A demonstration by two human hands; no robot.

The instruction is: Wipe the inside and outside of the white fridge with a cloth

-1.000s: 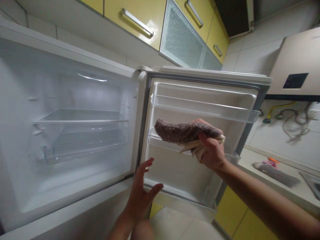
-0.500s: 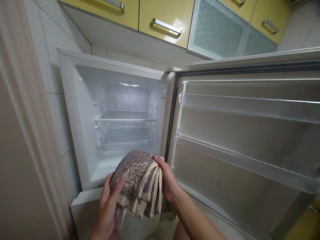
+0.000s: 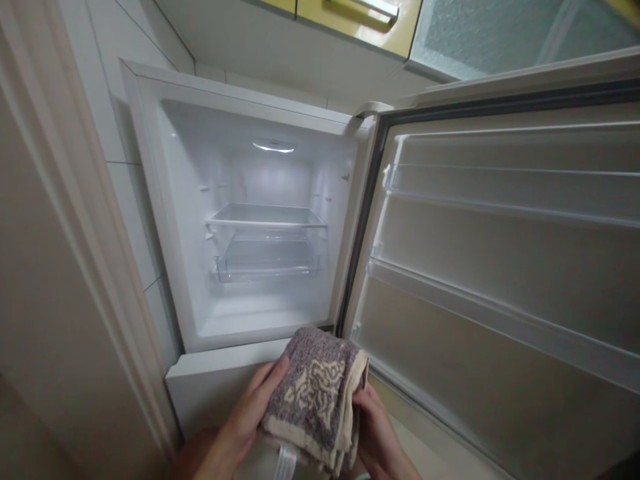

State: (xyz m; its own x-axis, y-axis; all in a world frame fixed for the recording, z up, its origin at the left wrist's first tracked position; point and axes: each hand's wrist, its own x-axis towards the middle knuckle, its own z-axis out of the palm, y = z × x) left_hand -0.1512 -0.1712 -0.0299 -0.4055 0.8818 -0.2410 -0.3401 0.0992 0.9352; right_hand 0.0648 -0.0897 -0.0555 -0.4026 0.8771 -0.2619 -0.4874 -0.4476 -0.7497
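Observation:
A folded towel (image 3: 315,393), greyish purple with a cream pattern and cream edges, is held between my two hands in front of the fridge. My left hand (image 3: 250,407) grips its left side, thumb on top. At the towel's right edge, my right hand (image 3: 377,427) is closed on the folds, its fingertips partly hidden by the cloth. A small white label (image 3: 286,461) hangs from the lower edge. Behind the towel stands the open fridge compartment (image 3: 265,320), lit inside, with a glass shelf (image 3: 267,215) and a clear drawer (image 3: 270,267) below it.
The fridge door (image 3: 480,267) is swung wide to the right, with clear door racks (image 3: 500,300) across it. Below the compartment a white lower front (image 3: 210,383) juts out. Yellow cabinets (image 3: 360,23) hang above. A pale door frame (image 3: 95,267) stands close on the left.
The towel has moved down and to the right in view, with its folded edges now turned to the right. My right hand has shifted lower along the edge. The view has tilted downward.

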